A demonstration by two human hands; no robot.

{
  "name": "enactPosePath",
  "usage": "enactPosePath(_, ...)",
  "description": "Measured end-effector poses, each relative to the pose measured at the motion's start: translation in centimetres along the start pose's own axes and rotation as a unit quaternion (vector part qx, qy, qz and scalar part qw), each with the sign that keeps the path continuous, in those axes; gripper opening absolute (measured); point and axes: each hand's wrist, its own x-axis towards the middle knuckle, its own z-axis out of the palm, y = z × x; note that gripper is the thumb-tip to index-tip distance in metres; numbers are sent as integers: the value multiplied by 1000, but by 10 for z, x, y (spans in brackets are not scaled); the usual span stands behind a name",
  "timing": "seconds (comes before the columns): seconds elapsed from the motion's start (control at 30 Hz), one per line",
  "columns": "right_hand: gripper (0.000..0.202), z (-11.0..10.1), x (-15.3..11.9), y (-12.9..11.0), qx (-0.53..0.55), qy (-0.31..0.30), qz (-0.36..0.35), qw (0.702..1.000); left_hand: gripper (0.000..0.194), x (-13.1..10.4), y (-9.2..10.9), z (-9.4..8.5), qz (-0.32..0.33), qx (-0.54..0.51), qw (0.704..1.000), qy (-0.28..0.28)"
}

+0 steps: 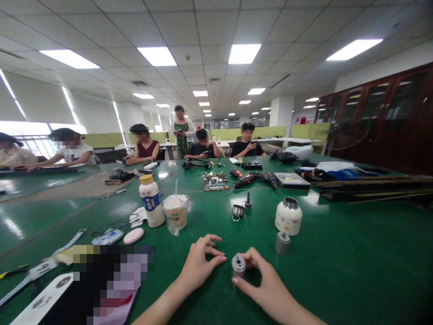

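Observation:
Between the thumb and fingers of my right hand is a small silver metal cylinder, upright, with holes in its top face. My left hand is just left of it, fingers apart and holding nothing. A second, similar metal cylinder stands on the green table to the right, in front of a cream-coloured flask without a lid. Beyond my hands lie a small metal part with a ring and a dark stepped metal piece.
A milk bottle and a plastic cup with a straw stand at left. A pink oval case lies nearer. Farther back are a circuit board, power drills and a flat box. Several people sit across the table.

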Motion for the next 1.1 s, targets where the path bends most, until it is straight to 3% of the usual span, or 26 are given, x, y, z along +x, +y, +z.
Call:
enactPosePath(0.13,26,1,-1,0,-16,10,15,1000,51,-1,-2,2,0,9,1000,14)
enactPosePath(0.33,22,2,0,2,-18,17,11,1000,34,3,32,0,22,-53,995,84)
enactPosePath(0.5,19,3,1,4,0,16,-7,1000,39,-7,57,7,30,-47,998,32)
enactPosePath(0.8,20,2,0,6,0,15,-13,1000,43,-13,58,7,86,-39,995,-22)
enactPosePath(0.97,20,2,0,3,20,12,-20,1000,44,-14,59,8,84,23,996,28)
enactPosePath(1.1,19,2,0,1,15,14,-17,1000,44,-12,61,9,67,34,997,28)
